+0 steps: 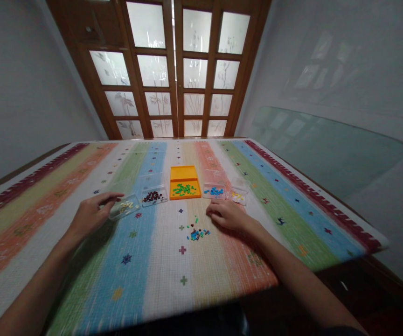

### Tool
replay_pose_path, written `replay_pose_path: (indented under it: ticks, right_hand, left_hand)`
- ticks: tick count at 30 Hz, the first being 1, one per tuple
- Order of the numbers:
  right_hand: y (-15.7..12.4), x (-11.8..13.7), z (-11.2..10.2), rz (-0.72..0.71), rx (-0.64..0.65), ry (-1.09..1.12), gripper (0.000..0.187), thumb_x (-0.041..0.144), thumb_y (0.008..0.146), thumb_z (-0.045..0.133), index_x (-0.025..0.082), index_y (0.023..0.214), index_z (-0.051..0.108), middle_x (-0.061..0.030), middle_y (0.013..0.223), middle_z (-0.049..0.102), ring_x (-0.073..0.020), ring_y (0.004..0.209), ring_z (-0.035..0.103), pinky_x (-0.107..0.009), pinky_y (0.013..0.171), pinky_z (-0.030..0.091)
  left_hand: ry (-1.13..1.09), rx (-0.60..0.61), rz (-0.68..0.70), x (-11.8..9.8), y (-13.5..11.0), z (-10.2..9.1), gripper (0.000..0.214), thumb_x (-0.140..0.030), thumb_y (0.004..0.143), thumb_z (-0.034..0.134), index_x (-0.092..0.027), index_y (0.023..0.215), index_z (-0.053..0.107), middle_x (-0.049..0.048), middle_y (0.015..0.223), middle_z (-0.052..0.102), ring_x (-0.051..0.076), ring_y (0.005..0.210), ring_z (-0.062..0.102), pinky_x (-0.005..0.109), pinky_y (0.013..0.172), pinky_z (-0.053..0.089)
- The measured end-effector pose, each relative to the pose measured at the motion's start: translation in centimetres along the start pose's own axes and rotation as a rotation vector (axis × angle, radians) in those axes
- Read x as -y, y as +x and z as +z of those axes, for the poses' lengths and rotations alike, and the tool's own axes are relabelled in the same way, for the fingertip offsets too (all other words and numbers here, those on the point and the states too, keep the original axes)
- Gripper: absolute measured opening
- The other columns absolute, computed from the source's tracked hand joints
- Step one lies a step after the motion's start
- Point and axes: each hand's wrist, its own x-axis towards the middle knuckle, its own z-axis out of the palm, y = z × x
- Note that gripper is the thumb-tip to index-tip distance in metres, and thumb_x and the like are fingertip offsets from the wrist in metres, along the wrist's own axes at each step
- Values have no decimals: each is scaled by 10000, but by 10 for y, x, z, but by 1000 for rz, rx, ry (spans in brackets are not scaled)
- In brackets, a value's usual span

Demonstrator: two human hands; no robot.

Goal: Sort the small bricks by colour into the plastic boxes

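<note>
My left hand (pixel 91 213) grips the near left edge of a clear plastic box (pixel 125 206) holding pale yellow bits, its fingers curled over the rim. My right hand (pixel 227 214) rests on the striped cloth with fingers curled together, just right of a small loose pile of mixed coloured pieces (pixel 196 232). What, if anything, sits under those fingers is hidden. Beyond the hands stands a row of boxes: a clear one with dark pieces (pixel 154 196), an orange one with green pieces (pixel 184 183), a clear one with blue pieces (pixel 214 190) and a clear one with yellow pieces (pixel 239 196).
A striped multicoloured cloth (pixel 145 261) covers the table. The table's near edge and right edge drop off to a dark floor. Wooden doors with frosted panes (pixel 177 70) stand behind the table, and a glass sheet (pixel 327 149) leans on the right wall.
</note>
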Motion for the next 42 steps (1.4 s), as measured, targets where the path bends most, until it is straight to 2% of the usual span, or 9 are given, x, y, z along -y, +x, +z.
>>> replay_pose_path:
  ticks: [3, 6, 10, 13, 18, 23, 26, 31, 42]
  right_hand:
    - [1, 4, -4, 13, -5, 84, 218, 60, 821, 550, 186, 910, 705, -75, 921, 706, -190, 829, 614, -339, 779, 475]
    - [2, 10, -11, 53, 37, 289, 169, 114, 843, 580, 181, 915, 718, -50, 857, 702, -154, 741, 600, -290, 699, 473]
    - [1, 12, -18, 73, 228, 558, 92, 222, 825, 665, 170, 884, 712, -5, 764, 664, -112, 639, 550, -233, 589, 425]
    - [-1, 12, -17, 101, 300, 627, 194, 319, 750, 780, 162, 796, 675, 27, 690, 600, -103, 612, 520, -220, 559, 396]
    - [-2, 15, -12, 110, 274, 622, 297, 394, 698, 846, 165, 787, 679, 33, 695, 571, -103, 615, 506, -218, 543, 370]
    - [0, 14, -12, -73, 254, 623, 223, 390, 798, 767, 171, 829, 743, 18, 726, 575, -104, 640, 518, -228, 597, 404]
    - [-1, 12, -14, -122, 267, 585, 175, 339, 828, 726, 172, 851, 773, 17, 702, 571, -101, 619, 513, -232, 603, 407]
    - [-4, 14, -22, -39, 257, 417, 138, 276, 829, 693, 177, 856, 785, -2, 721, 606, -123, 662, 550, -248, 631, 414]
    - [-10, 27, -30, 83, 200, 227, 246, 161, 822, 629, 182, 1055, 704, -40, 927, 650, -149, 777, 577, -278, 698, 426]
  left_hand:
    - [-25, -73, 49, -15, -4, -6, 323, -453, 865, 512, -249, 993, 728, 31, 909, 784, 255, 843, 738, 328, 761, 564]
    - [-57, -130, 140, -33, -10, -5, 310, -470, 892, 530, -248, 1014, 709, 20, 906, 770, 232, 830, 732, 312, 765, 562]
    - [-91, -83, 261, -56, -19, 14, 340, -461, 938, 510, -216, 1116, 666, 9, 809, 726, 184, 692, 692, 245, 576, 513]
    - [-85, -25, 373, -67, -23, 37, 346, -399, 978, 449, -185, 1206, 596, -25, 696, 638, 144, 571, 612, 239, 561, 481]
    - [-51, 116, 535, -67, -25, 75, 325, -347, 1003, 382, -166, 1205, 561, -25, 666, 594, 143, 546, 586, 256, 557, 454]
    - [-36, 113, 613, -59, -31, 96, 283, -298, 1016, 377, -141, 1187, 539, -39, 628, 594, 128, 499, 586, 246, 538, 439]
    - [-51, 68, 628, -58, -34, 98, 265, -277, 1022, 385, -137, 1190, 534, -47, 622, 596, 115, 471, 582, 232, 514, 430]
    - [-33, -11, 671, -58, -37, 98, 263, -269, 1028, 401, -125, 1191, 550, -43, 617, 608, 109, 445, 574, 231, 491, 430]
    - [-33, -22, 701, -58, -39, 95, 262, -257, 1044, 406, -104, 1192, 559, -28, 645, 639, 113, 491, 629, 227, 519, 475]
